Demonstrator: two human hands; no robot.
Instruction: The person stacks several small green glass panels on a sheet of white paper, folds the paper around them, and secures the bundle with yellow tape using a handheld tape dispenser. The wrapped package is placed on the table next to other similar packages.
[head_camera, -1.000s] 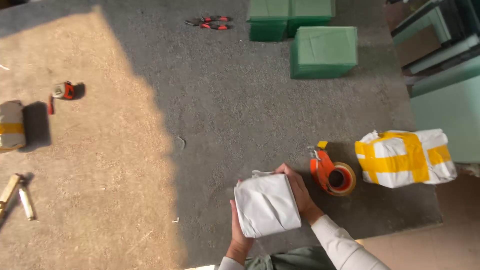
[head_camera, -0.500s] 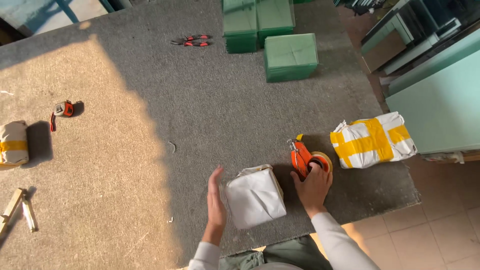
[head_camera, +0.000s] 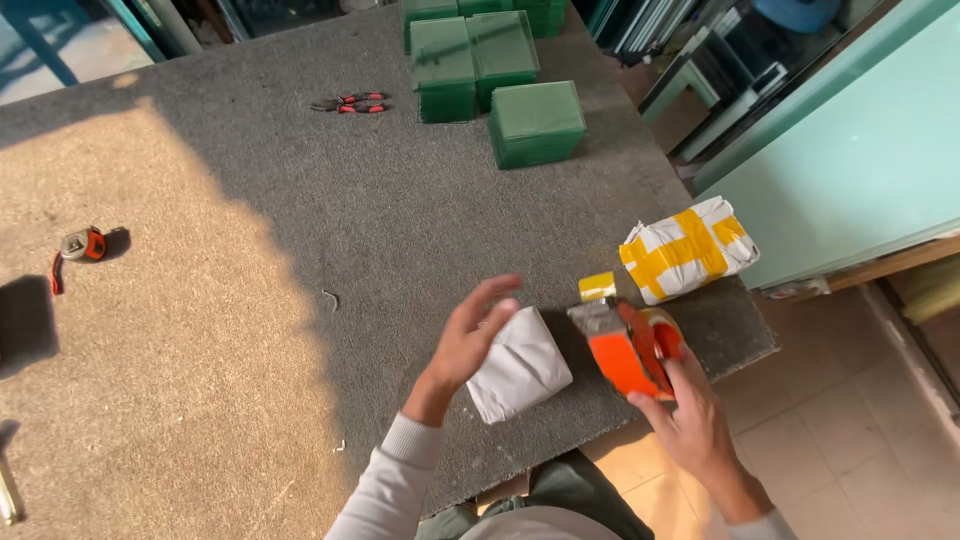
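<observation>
Under left hand (head_camera: 470, 335) white parcel (head_camera: 518, 364); right hand (head_camera: 690, 415) grips tape dispenser (head_camera: 628, 347)

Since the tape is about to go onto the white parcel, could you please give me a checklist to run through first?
1. Dispenser in hand: ok, the right hand grips the orange tape dispenser.
2. Tape end free: ok, a yellow tab sticks out at its front.
3. Parcel steadied: not ok, the left hand hovers open beside the white parcel, apparently not pressing it.
4. Parcel on table: ok, it sits on the grey felt table, near the front edge.
5. Wrap folded shut: cannot tell.
6. Room to work: ok, the taped parcel lies apart.
</observation>
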